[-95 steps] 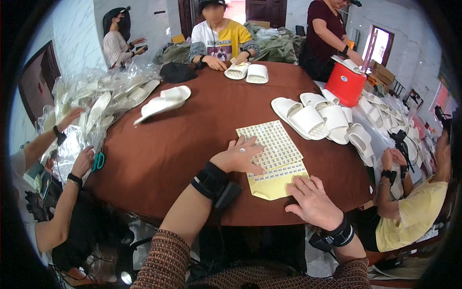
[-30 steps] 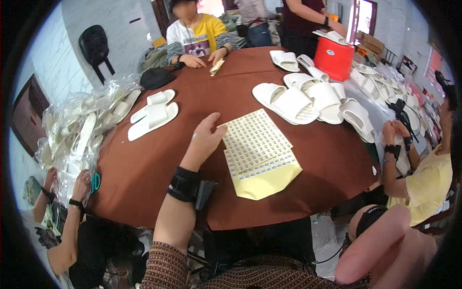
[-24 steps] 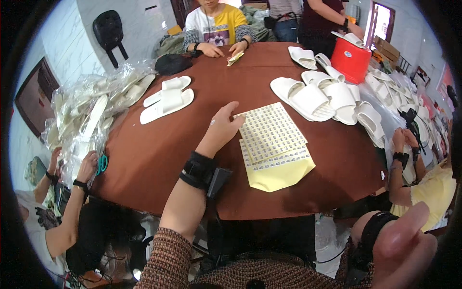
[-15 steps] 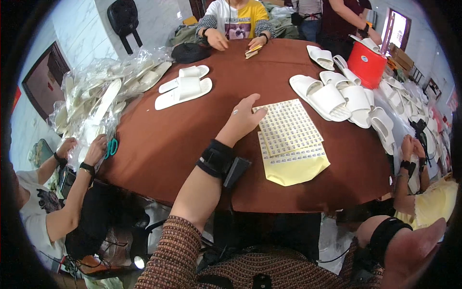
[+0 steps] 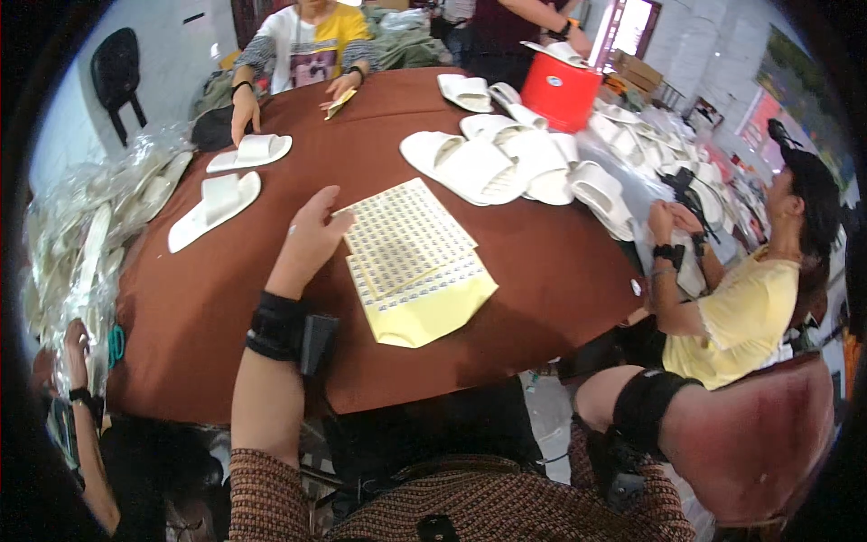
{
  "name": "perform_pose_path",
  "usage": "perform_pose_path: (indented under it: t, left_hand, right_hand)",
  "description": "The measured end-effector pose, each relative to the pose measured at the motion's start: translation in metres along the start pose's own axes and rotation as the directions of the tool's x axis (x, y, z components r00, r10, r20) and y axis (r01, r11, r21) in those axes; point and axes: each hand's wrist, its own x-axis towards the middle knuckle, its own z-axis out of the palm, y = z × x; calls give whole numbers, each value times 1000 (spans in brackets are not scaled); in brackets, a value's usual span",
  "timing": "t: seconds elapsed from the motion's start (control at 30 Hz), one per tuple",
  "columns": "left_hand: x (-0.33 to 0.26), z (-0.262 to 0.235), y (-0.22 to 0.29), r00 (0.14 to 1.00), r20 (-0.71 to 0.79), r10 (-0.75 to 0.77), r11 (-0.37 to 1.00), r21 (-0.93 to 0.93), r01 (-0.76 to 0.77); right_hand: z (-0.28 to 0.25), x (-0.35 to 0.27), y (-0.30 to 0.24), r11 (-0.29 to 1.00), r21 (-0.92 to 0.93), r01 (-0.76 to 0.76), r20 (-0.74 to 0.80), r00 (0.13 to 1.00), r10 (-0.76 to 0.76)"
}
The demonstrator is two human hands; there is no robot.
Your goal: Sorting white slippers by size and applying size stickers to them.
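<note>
My left hand [image 5: 312,242] lies by the upper left edge of yellow sticker sheets [image 5: 411,221] on the brown-covered table [image 5: 271,334]. Its thumb reaches that edge, with a gap between thumb and fingers; I see nothing held. The sheets overlap and carry rows of small printed stickers; the bottom one has a bare yellow end [image 5: 433,316]. At the lower right, my right hand [image 5: 745,438] is large, blurred and close, away from the table; its fingers cannot be made out. Black straps circle both my wrists.
White slippers [image 5: 488,167] crowd the table's right side near a red bucket [image 5: 560,90]. Two single slippers [image 5: 217,203] lie at left, a co-worker's hand [image 5: 244,117] touching the farther one. Bagged slippers [image 5: 90,235] fill the left edge. Another co-worker [image 5: 741,307] sits at right.
My view has swung right, so the table things sit farther left. The co-worker across has reached to the farther left slipper, and the two left slippers are now apart. My left hand stays by the sheets.
</note>
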Motion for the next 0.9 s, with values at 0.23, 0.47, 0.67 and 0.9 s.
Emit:
perform_pose_path:
  t: [0.23,0.47,0.67,0.9]
  left_hand:
    - [0,3,3,991,72,-114,992,-46,118]
    - [-4,-2,9,987,96,-128,991,-26,131]
    - [-1,-6,-8,991,81,-105,991,-78,111]
    - [-3,-2,-8,985,119,-124,985,-104,136]
  right_hand:
    - [16,-23,80,968,-73,-239,-235,948,216]
    - [48,-84,171,756,-20,-654,-186,745,640]
    - [79,-141,204,637,-258,-727,151,621,769]
    - [92,-163,222,625,-370,-687,465,446,765]
